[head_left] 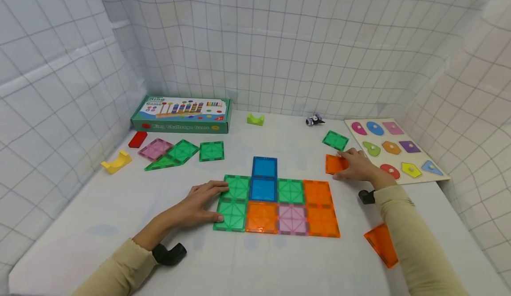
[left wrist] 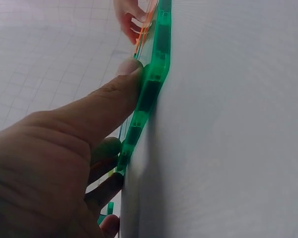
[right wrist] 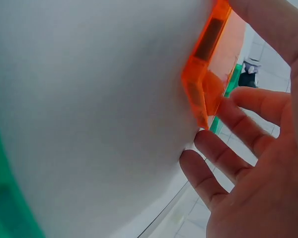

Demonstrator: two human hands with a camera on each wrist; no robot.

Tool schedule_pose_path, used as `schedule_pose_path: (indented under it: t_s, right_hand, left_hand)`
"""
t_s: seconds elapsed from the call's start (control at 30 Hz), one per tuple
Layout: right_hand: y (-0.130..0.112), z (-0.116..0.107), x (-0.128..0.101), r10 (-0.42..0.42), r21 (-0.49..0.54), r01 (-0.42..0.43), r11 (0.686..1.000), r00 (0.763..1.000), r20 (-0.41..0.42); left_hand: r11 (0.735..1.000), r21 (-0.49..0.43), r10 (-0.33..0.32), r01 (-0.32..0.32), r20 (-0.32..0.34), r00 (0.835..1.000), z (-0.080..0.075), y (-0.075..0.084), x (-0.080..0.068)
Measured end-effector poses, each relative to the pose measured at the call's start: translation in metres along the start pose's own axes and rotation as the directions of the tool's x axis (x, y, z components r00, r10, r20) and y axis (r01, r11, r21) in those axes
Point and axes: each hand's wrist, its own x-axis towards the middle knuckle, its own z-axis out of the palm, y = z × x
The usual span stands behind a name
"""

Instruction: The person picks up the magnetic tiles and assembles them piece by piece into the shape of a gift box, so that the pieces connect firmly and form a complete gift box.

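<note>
Flat on the table, translucent magnetic tiles form two joined rows of green, blue, orange and purple squares. One blue tile [head_left: 265, 167] juts out at the back. My left hand [head_left: 197, 205] rests at the left end, fingertips on the rear green tile [head_left: 238, 187] and thumb on the front green tile [head_left: 231, 215]; the left wrist view shows these touching the tile edge [left wrist: 149, 94]. To the right, my right hand [head_left: 357, 165] pinches a separate orange tile [head_left: 334, 164] between thumb and fingers. The right wrist view shows that orange tile [right wrist: 208, 69] low at the white surface.
A green tile [head_left: 335, 140] lies behind the right hand, near a shape puzzle board [head_left: 381, 135]. Another orange tile [head_left: 381, 245] is partly under the right sleeve. At the back left are a game box [head_left: 179, 126], loose tiles [head_left: 211, 151] and a yellow block [head_left: 116, 162].
</note>
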Motion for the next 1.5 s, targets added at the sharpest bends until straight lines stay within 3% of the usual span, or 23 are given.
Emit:
schedule_pose_path:
  t_s: [0.3, 0.5, 0.63, 0.77, 1.17, 1.33, 1.5]
  right_hand:
    - [0.005, 0.002, -0.002, -0.014, 0.019, 0.015, 1.0, 0.999, -0.052]
    - [-0.028, 0.007, 0.006, -0.118, 0.101, 0.131, 0.986, 0.985, -0.127]
    - [-0.062, 0.01, 0.016, -0.204, 0.115, 0.215, 0.97, 0.974, -0.099]
    - [-0.084, 0.014, 0.027, -0.238, 0.108, 0.24, 0.965, 0.971, -0.038]
    - [-0.102, 0.018, 0.038, -0.251, 0.148, 0.249, 0.957, 0.968, -0.009]
    - [-0.105, 0.011, 0.025, -0.213, 0.128, 0.225, 0.966, 0.972, -0.104]
    - [-0.095, -0.002, -0.024, -0.171, 0.148, 0.215, 0.965, 0.949, -0.264]
  left_hand:
    - [1.0, -0.007, 0.007, -0.007, 0.001, 1.0, 0.0, -0.003, 0.002]
    - [1.0, -0.013, 0.017, -0.017, -0.018, 1.0, 0.001, -0.002, 0.002]
    - [1.0, -0.02, 0.001, -0.002, -0.013, 1.0, 0.001, 0.0, 0.003]
    - [1.0, -0.012, -0.008, 0.008, -0.005, 1.0, 0.002, 0.001, 0.006]
    - [0.994, 0.104, 0.036, -0.036, 0.001, 0.999, 0.001, 0.0, 0.024]
    - [0.997, 0.07, 0.033, -0.032, -0.012, 0.999, 0.003, -0.002, 0.026]
    - [0.999, 0.036, 0.041, -0.04, -0.026, 0.999, 0.006, -0.004, 0.023]
